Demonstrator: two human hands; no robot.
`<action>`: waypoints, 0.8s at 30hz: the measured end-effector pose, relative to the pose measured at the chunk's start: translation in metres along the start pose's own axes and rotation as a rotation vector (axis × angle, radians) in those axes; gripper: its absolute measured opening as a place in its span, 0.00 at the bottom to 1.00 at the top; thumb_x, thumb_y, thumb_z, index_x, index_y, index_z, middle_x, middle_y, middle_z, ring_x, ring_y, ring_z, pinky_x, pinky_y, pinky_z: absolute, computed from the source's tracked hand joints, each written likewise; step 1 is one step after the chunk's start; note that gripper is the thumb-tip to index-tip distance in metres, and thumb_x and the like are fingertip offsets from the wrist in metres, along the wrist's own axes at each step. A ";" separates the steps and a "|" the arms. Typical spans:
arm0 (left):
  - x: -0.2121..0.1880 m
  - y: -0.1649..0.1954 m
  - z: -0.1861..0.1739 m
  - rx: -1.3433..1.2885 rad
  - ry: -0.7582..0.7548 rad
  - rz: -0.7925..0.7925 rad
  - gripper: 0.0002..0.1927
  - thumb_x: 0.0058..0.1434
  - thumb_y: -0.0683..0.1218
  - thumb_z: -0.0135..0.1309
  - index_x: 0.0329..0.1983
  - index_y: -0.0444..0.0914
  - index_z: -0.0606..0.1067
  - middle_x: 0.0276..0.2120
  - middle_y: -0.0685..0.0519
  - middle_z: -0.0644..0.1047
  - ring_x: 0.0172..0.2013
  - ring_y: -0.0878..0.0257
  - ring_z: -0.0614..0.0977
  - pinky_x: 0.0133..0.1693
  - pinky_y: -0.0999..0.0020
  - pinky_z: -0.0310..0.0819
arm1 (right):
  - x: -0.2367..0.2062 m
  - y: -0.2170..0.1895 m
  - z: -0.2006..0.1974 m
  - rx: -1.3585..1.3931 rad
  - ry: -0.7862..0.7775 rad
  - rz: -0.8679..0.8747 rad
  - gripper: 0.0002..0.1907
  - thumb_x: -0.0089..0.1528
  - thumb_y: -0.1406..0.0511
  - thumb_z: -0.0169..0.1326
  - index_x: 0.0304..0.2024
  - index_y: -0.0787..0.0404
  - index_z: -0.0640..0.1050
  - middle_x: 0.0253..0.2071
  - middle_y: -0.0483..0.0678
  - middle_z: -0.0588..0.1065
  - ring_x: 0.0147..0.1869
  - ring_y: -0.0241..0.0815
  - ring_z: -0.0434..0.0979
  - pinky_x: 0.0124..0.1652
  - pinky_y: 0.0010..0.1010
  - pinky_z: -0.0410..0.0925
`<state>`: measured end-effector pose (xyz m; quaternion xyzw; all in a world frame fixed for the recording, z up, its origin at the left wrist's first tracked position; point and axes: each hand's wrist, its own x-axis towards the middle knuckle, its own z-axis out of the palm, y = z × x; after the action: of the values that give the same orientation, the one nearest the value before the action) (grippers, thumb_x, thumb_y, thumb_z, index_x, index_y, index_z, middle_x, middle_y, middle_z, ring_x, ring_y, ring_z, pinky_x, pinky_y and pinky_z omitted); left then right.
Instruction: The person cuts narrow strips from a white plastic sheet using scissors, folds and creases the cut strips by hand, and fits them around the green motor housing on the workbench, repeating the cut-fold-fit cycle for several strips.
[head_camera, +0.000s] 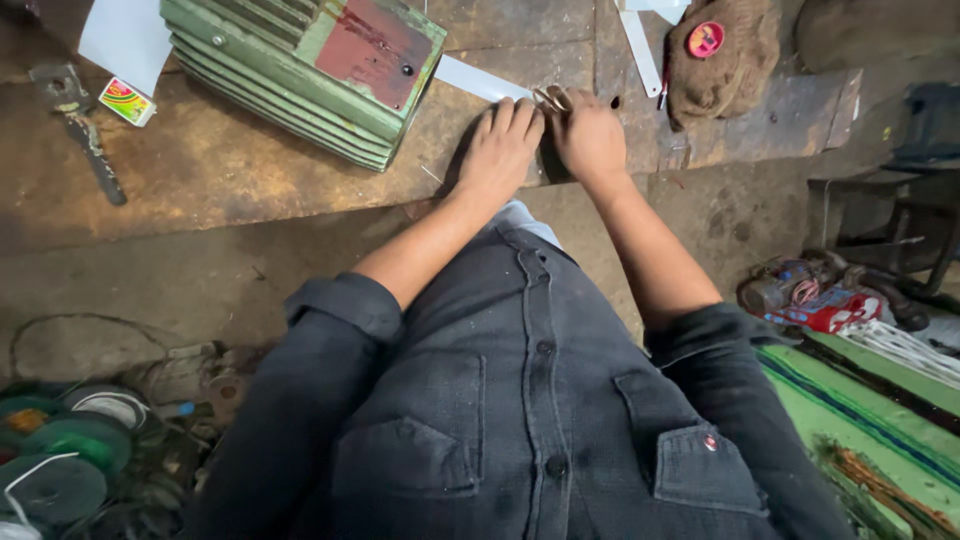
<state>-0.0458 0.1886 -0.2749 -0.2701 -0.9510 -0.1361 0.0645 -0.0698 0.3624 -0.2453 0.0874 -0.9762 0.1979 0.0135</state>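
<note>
We're scanning left to right. At 8 o'clock, on the floor, we're seeing spools of green wire (60, 455) lying in a pile. At 10 o'clock a rusty metal tool (85, 130) is lying on the worn workbench (220, 170), with a small colourful box (127, 101) just beside it and a white sheet (125, 35) sitting above that at 11 o'clock. At 12 o'clock, slightly left, a green finned motor housing (300, 70) with a red-brown plate on top is resting tilted on the bench; a white strip (480, 80) is poking out from under its right edge. Centre frame, we're seeing our left hand (500, 150) lying palm down at the bench edge, fingers extended and together, pressing flat, gripping nothing that we can see. Just right of it, touching side by side, our right hand (588, 135) is curling its fingers around a small loop of coppery wire (551, 97), which is sitting at the fingertips of both hands, right at the end of the white strip, at 12 o'clock. How tightly the right hand is pinching it we cannot tell; the piece is small and partly hidden. At 1 o'clock a brown knit cap (725, 55) with a round pink badge is lying on the bench, a white strip running beside it. At 4 o'clock, on the floor, a red and white clutter of packaging (825, 305) is lying next to a green painted panel (870, 420). Both dark shirt sleeves are rolled to the elbows.
</note>
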 end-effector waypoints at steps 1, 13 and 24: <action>0.000 0.000 0.002 -0.004 0.005 -0.003 0.23 0.62 0.44 0.48 0.61 0.37 0.72 0.60 0.46 0.71 0.61 0.47 0.70 0.61 0.54 0.65 | 0.000 0.000 0.001 -0.053 -0.002 -0.023 0.11 0.64 0.62 0.56 0.45 0.63 0.77 0.42 0.63 0.78 0.40 0.67 0.78 0.38 0.53 0.69; -0.015 0.002 0.017 -0.004 0.004 0.011 0.27 0.63 0.45 0.46 0.66 0.34 0.70 0.66 0.39 0.67 0.67 0.41 0.65 0.62 0.53 0.62 | 0.014 0.020 -0.005 -0.048 -0.205 -0.061 0.16 0.68 0.56 0.55 0.54 0.55 0.80 0.47 0.61 0.77 0.41 0.66 0.78 0.38 0.51 0.71; 0.004 0.011 0.007 -0.008 -0.016 0.006 0.14 0.63 0.45 0.50 0.52 0.38 0.75 0.60 0.44 0.71 0.58 0.47 0.72 0.57 0.56 0.69 | 0.019 0.013 -0.017 -0.189 -0.218 -0.006 0.12 0.67 0.61 0.54 0.49 0.59 0.79 0.43 0.61 0.77 0.44 0.64 0.78 0.41 0.51 0.69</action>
<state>-0.0437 0.2014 -0.2784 -0.2744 -0.9500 -0.1378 0.0562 -0.0912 0.3774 -0.2334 0.1097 -0.9859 0.0946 -0.0838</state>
